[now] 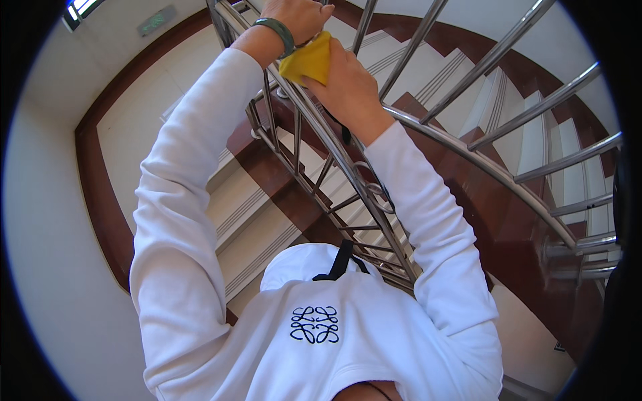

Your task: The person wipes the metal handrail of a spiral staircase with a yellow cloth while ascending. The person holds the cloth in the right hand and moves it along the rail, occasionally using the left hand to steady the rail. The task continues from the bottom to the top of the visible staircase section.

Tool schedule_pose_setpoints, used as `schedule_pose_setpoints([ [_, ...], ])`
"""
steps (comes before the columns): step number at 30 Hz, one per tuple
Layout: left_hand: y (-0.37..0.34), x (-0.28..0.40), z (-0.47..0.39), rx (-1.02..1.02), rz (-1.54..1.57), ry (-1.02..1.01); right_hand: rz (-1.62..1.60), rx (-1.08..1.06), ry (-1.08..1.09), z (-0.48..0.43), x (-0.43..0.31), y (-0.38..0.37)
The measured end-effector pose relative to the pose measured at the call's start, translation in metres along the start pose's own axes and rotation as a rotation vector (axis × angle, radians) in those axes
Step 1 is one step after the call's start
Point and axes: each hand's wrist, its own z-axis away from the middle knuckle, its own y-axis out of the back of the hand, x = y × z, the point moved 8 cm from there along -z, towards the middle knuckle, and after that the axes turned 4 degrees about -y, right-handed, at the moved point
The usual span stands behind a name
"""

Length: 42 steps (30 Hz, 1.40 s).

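My right hand (346,82) grips a folded yellow cloth (307,59) at the top of the stainless-steel stair railing (331,135). The cloth overlaps a metal bar, and whether it wraps around the bar is hidden. Just above and left of it, my left hand (297,19) is over the railing's far end, partly cut off by the picture's upper edge. A dark green bangle (281,34) circles that wrist. Most of the left fingers are out of sight, so their hold on the metal cannot be made out.
Pale steps (251,220) with grooved lines descend beneath the railing. More steps (486,105) curve along the right, behind a second railing of steel bars (461,145). Dark red-brown trim (95,200) borders the wall at left. A pale landing (150,100) spreads at upper left.
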Motion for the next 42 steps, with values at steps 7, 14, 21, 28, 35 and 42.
schedule_pose_setpoints([
  [7, 0.001, 0.041, 0.026, 0.054, 0.105, -0.074, -0.028, -0.012, -0.077, 0.144, 0.073, 0.024],
  [14, 0.019, 0.131, 0.038, 0.135, 0.436, -0.210, 0.157, -0.104, -0.445, 0.338, 0.171, 0.066],
  [21, 0.019, 0.163, 0.031, -0.173, 0.337, -0.276, 0.182, -0.080, -0.452, 0.339, 0.171, 0.069],
  [28, 0.010, 0.199, 0.036, -0.058, 0.188, -0.351, 0.191, 0.209, -0.284, 0.241, 0.111, 0.041],
  [35, 0.000, 0.213, 0.032, -0.057, 0.215, -0.353, 0.255, 0.191, -0.394, 0.315, 0.164, 0.037],
  [42, 0.009, 0.243, 0.037, 0.058, 0.324, -0.353, 0.406, 0.144, -0.728, 0.490, 0.242, 0.073],
])
